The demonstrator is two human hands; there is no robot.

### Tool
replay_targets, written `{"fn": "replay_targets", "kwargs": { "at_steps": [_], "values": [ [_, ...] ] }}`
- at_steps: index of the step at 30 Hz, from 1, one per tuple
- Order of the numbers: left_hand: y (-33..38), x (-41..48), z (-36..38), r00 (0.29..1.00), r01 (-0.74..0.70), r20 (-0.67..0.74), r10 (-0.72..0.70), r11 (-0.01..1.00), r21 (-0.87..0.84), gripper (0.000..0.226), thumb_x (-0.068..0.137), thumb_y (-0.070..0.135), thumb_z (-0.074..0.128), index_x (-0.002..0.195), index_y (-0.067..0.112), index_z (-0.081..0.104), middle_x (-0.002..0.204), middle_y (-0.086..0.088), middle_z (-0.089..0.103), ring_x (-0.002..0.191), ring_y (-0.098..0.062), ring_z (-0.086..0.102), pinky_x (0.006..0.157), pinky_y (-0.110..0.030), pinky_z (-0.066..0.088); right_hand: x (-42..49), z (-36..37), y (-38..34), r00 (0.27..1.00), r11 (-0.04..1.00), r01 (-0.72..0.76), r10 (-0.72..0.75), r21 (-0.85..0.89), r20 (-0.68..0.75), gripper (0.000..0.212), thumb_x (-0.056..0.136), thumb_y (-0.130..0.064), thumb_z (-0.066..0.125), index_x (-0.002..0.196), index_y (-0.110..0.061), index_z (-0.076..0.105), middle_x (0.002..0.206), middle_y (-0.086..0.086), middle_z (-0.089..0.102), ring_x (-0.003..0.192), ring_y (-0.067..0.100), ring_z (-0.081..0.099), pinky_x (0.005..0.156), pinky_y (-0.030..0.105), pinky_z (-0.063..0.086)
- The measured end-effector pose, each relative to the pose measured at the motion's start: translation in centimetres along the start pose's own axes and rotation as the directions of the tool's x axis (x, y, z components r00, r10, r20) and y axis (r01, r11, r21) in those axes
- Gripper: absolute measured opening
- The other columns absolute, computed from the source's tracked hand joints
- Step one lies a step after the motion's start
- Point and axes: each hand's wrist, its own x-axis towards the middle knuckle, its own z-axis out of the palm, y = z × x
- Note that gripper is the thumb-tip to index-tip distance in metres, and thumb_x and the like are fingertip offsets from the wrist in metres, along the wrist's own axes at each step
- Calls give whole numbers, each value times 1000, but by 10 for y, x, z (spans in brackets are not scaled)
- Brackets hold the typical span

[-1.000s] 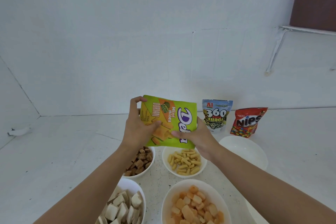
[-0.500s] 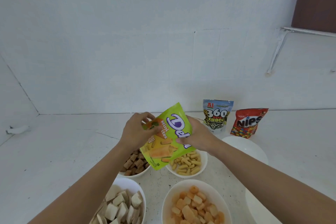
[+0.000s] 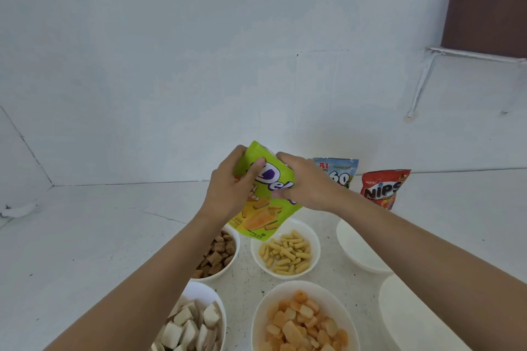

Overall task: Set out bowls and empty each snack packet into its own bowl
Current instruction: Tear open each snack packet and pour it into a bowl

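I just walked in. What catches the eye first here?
The left hand and right hand grip a bright green packet, held in mid-air at the centre. Just below it sits a white bowl of yellow sticks. A blue packet and a red packet stand behind, to the right.

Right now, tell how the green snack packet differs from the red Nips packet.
The left hand and right hand grip the green snack packet aloft; the red Nips packet stands on the counter. The green snack packet is tilted, the red Nips packet upright. Both are pouches.
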Motion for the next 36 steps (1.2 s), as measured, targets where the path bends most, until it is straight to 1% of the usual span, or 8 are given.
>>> {"fn": "replay_targets", "kwargs": {
  "at_steps": [3,8,10,13,18,27,32,36],
  "values": [
    [5,2,-2,999,16,-35,-19,996,-85,32,93,49,60,94,18,58,87,-6,72,87,-33,72,71,-60,59,0,-9,-1,989,998,2,7,60,-148,32,74,-32,86,90,-21,60,77,-2,72,73,21,67,66,36,53],
    [17,5,-2,995,55,-81,-64,993,-105,24,97,42,60,90,19,58,89,-8,72,88,-32,72,62,-45,61,-4,-23,-5,939,988,-1,53,153,-340,21,73,-28,86,79,-21,68,75,2,72,74,26,67,69,41,55],
    [18,7,-2,995,68,-66,-71,997,-44,24,93,45,61,88,21,59,89,-5,73,85,-30,72,70,-53,60,-9,-28,-6,919,983,10,63,181,-389,16,76,-21,85,79,-17,70,75,4,71,76,25,66,71,39,52],
    [22,8,-3,996,91,-14,-90,991,93,16,92,38,68,98,23,62,98,0,73,78,-21,73,71,-45,62,-19,-33,-7,904,982,3,79,191,-421,12,79,-18,82,79,-19,70,77,3,70,79,21,65,71,32,50],
    [43,0,0,994,-64,103,35,954,294,28,93,37,65,111,38,44,86,3,72,72,-15,72,63,-40,60,-34,-34,-8,902,993,0,51,118,-429,8,83,-18,79,84,-20,71,78,1,69,77,16,63,69,30,49],
    [76,-12,6,951,-302,214,224,822,482,10,98,44,55,96,35,59,97,3,62,92,-17,59,77,-38,52,-70,-45,-28,869,1000,-28,24,-1,-495,8,83,-17,78,84,-20,70,79,-6,70,79,14,64,73,30,50],
    [88,-30,6,938,-332,211,276,890,313,12,99,40,56,95,30,61,93,2,68,90,-16,63,72,-36,54,-98,-53,-49,832,996,-67,86,53,-549,9,81,-17,80,83,-19,71,80,-4,71,80,13,65,63,15,46],
    [93,-52,10,940,-336,136,312,915,222,14,101,38,54,97,25,60,93,3,69,87,-13,66,66,-26,51,-123,-53,-60,785,977,-86,187,195,-590,14,79,-20,82,79,-24,69,82,0,71,77,14,68,56,21,52]
  ]
}}
